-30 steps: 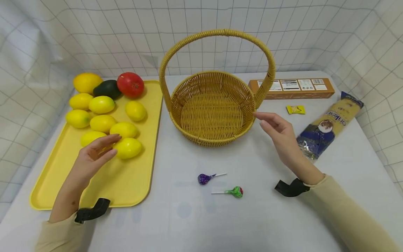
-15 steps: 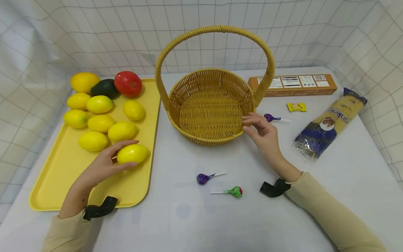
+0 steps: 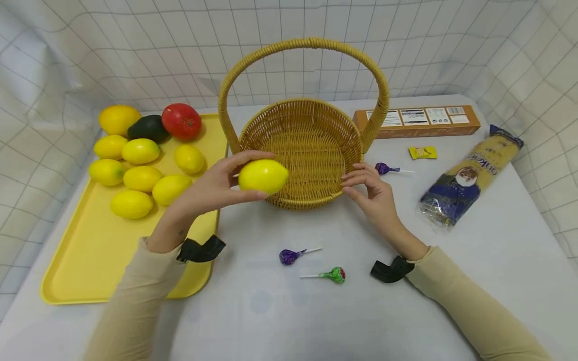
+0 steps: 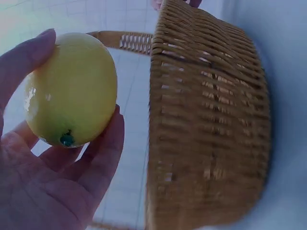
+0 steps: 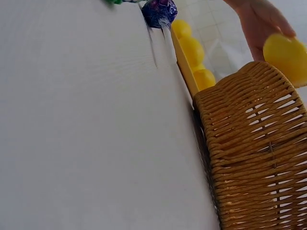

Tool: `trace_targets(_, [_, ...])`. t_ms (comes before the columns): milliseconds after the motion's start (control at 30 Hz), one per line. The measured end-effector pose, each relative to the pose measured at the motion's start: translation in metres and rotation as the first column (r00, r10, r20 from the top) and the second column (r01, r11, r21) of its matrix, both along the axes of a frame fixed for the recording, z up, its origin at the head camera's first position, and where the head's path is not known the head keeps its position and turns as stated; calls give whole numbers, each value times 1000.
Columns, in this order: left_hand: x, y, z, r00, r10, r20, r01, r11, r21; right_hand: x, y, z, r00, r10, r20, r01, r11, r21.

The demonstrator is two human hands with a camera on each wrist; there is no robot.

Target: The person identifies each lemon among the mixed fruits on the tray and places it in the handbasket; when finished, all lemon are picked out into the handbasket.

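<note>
My left hand (image 3: 208,189) holds a yellow lemon (image 3: 264,176) above the near-left rim of the wicker basket (image 3: 311,155). In the left wrist view, thumb and fingers curl round the lemon (image 4: 74,88), beside the outer wall of the basket (image 4: 206,124). With fingers over the rim and thumb outside, my right hand (image 3: 376,198) grips the basket's near-right edge. The right wrist view shows the woven side of the basket (image 5: 259,143), but the right hand itself is out of that frame. Nothing lies on the visible basket floor.
On the left, a yellow tray (image 3: 90,265) carries several lemons (image 3: 142,179), an avocado (image 3: 148,129) and a red tomato-like fruit (image 3: 181,122). Lollipops (image 3: 289,256) lie in front and right of the basket. A brown box (image 3: 420,123), yellow candy (image 3: 423,153) and pasta bag (image 3: 469,175) are farther right.
My left hand has taken a lemon from the tray and carried it right to the basket. My right hand has moved left onto the basket rim, exposing a purple lollipop behind it.
</note>
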State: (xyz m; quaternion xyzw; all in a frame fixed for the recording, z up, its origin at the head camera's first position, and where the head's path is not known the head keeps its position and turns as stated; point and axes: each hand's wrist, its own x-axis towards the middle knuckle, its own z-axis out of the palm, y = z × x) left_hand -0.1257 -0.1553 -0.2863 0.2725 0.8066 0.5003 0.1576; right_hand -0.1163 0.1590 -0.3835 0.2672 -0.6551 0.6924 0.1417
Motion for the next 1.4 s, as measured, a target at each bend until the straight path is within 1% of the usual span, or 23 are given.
trace_targets(67, [-15, 19, -7, 1000, -7, -4, 7, 1000, -25, 0, -1, -1, 1000, 3, -2, -3, 1000, 12])
trace_targets(167, [-33, 45, -21, 1000, -24, -3, 23, 994, -108, -1, -2, -3, 1000, 3, -10, -3, 999, 37])
trace_targets(233, [-40, 59, -29, 998, -56, -5, 54, 984, -171, -2, -2, -5, 1000, 4, -6, -4, 999, 45])
trace_targets(300, [-44, 68, -35, 995, -100, 15, 101, 974, -203, -2, -2, -6, 1000, 6, -7, -5, 999, 54])
trace_targets(433, [-47, 80, -39, 982, -177, 59, 186, 954, -236, -3, -3, -5, 1000, 12, -13, -12, 998, 63])
trace_targets(533, [-48, 83, -40, 972, -221, 85, 236, 930, -283, -4, -3, -5, 1000, 11, -14, -10, 998, 68])
trace_targets(633, [-47, 83, -39, 961, -264, 80, 276, 895, -350, -4, -3, -6, 1000, 6, -12, -5, 997, 72])
trace_targets(700, [-45, 79, -36, 956, -286, 57, 286, 879, -382, -4, -2, -8, 1000, 2, -16, -1, 997, 76])
trace_targets(767, [-42, 71, -32, 955, -295, 14, 276, 876, -395, -4, -1, -9, 1000, 1, -19, 1, 997, 80])
trace_targets(833, [-37, 59, -25, 958, -285, -30, 254, 895, -367, -3, 1, -9, 1000, -1, -23, 3, 997, 80])
trace_targets(933, [-24, 32, -10, 970, -231, -80, 199, 936, -291, -1, 4, -7, 999, -7, -35, 10, 997, 83])
trace_targets(1000, [-14, 7, 1, 978, -179, -106, 153, 964, -220, 0, 6, -4, 999, -9, -38, 12, 997, 79])
trace_targets(1033, [-9, -7, 6, 984, -140, -109, 118, 976, -185, 0, 6, -3, 999, -9, -41, 12, 997, 79])
trace_targets(1067, [-4, -22, 10, 990, -91, -105, 78, 989, -126, -1, 7, -2, 999, -9, -46, 13, 997, 82])
trace_targets(1100, [0, -39, 12, 995, -36, -88, 32, 998, -48, -1, 7, -2, 999, -9, -47, 13, 997, 82])
trace_targets(1133, [3, -55, 12, 997, 25, -72, -23, 999, 36, -1, 8, -1, 999, -7, -46, 11, 997, 80])
trace_targets(1167, [5, -72, 10, 995, 89, -52, -82, 989, 121, -1, 8, -1, 999, -6, -47, 9, 997, 79])
trace_targets(1200, [8, -88, 6, 987, 159, -21, -152, 968, 201, -2, 7, -1, 999, -3, -48, 7, 997, 79])
trace_targets(1267, [10, -117, -6, 960, 278, 34, -273, 900, 339, -3, 7, -1, 999, 2, -52, 2, 997, 76])
trace_targets(1300, [11, -130, -13, 944, 324, 61, -323, 871, 371, -3, 6, -1, 999, 5, -51, -2, 997, 72])
trace_targets(1333, [12, -141, -20, 928, 365, 80, -367, 851, 375, -3, 6, -1, 999, 9, -49, -6, 998, 67])
trace_targets(1367, [14, -150, -28, 913, 398, 96, -404, 840, 362, -4, 5, -1, 999, 12, -52, -8, 998, 68])
trace_targets(1400, [15, -158, -34, 901, 419, 113, -431, 834, 344, -4, 5, -2, 999, 14, -51, -11, 998, 68])
